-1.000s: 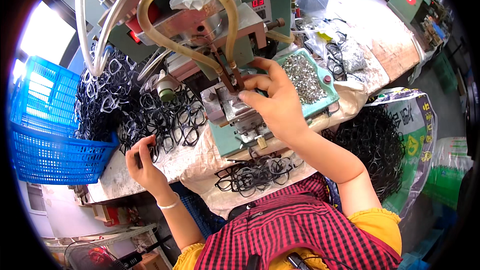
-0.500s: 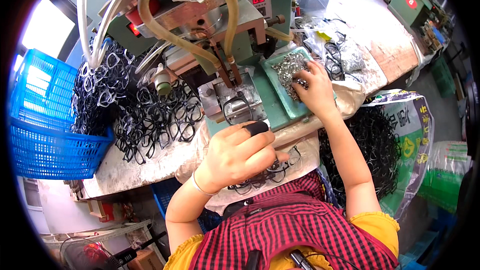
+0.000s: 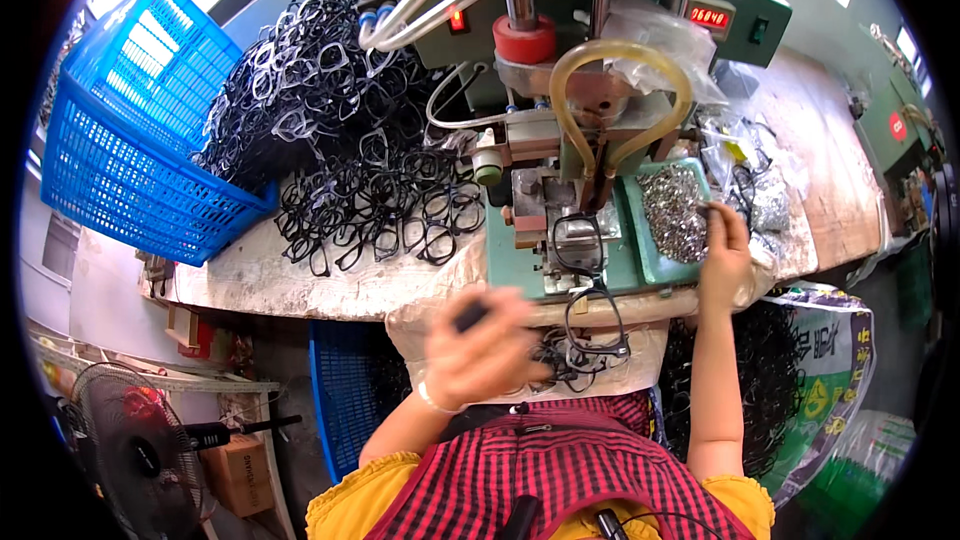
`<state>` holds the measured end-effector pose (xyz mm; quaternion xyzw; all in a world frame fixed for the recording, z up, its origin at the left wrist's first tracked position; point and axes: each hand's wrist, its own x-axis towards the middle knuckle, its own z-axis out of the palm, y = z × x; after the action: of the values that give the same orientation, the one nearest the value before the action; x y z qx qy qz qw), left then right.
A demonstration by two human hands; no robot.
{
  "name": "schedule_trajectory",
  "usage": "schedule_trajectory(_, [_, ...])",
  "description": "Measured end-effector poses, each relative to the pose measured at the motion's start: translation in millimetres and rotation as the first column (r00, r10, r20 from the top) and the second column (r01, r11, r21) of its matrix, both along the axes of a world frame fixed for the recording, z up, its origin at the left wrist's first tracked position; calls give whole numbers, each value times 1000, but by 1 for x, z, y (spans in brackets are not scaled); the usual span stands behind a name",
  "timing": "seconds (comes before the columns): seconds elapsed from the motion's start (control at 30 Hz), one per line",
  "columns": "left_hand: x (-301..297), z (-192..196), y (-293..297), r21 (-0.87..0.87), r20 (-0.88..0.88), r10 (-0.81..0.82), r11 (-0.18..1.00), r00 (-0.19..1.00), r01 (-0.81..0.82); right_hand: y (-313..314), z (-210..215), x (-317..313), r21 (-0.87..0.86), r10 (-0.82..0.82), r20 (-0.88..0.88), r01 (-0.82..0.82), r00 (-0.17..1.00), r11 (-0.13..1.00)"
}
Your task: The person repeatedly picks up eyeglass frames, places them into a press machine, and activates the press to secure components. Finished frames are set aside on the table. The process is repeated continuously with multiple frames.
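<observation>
- A black eyeglass frame [image 3: 578, 240] lies flat on the bed of the green press machine [image 3: 560, 120], right under its head and between the loops of yellowish hose [image 3: 620, 90].
- Just right of that frame, a green tray [image 3: 650, 250] sits against the machine base, filled with small silvery metal parts [image 3: 675, 212].
- The right hand [image 3: 725, 245] rests on the right edge of the tray, fingers bent down onto the metal parts; whether anything is pinched between the fingertips cannot be told.
- The left hand [image 3: 480, 350] is below and left of the machine, in front of the tabletop [image 3: 300, 280] edge; it is blurred, loosely curled around something small and dark [image 3: 470, 316], probably a part of a frame, though the blur hides what it is.
- Just below the machine, a second black frame [image 3: 597, 325] hangs over the tabletop edge, above a pile of loose frames [image 3: 560, 365] in the person's lap area.
- Left of the machine, a big heap of black frames [image 3: 370, 180] spreads over the tabletop.
- Further left of the machine, a blue plastic basket [image 3: 130, 140] leans tilted against that heap.
- Right of the machine, clear plastic bags [image 3: 745, 155] lie on the tabletop.
- Below and right of the machine, a printed sack [image 3: 830, 360] holds more black frames.
- Far below and left of the machine, a fan [image 3: 125, 450] stands on the floor.
</observation>
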<state>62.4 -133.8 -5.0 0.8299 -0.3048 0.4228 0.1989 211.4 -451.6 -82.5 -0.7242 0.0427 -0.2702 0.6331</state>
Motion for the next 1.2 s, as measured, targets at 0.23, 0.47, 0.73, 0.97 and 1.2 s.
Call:
schedule_trajectory(0.23, [63, -7, 107, -180, -241, 560, 777, 793, -603, 22, -18, 26, 267, 40, 27, -46, 999, 963])
schedule_trajectory(0.47, [156, -59, 86, 265, -346, 592, 806, 728, -530, 51, 8, 30, 132, 143, 79, -152, 987, 980])
schedule_trajectory(0.73, [118, -99, 140, 218, -575, 447, 891, 685, -398, -18, -3, -34, -292, -140, 36, 145, 989, 945])
schedule_trajectory(0.97, [106, -71, 140, -68, -401, 355, 908, 845, -414, 25, 51, -38, -378, 168, 112, -114, 979, 919])
schedule_trajectory(1.2, [99, -104, 88, -834, -430, -134, 437, 893, -336, 109, 73, -11, -154, 318, 234, -288, 919, 945])
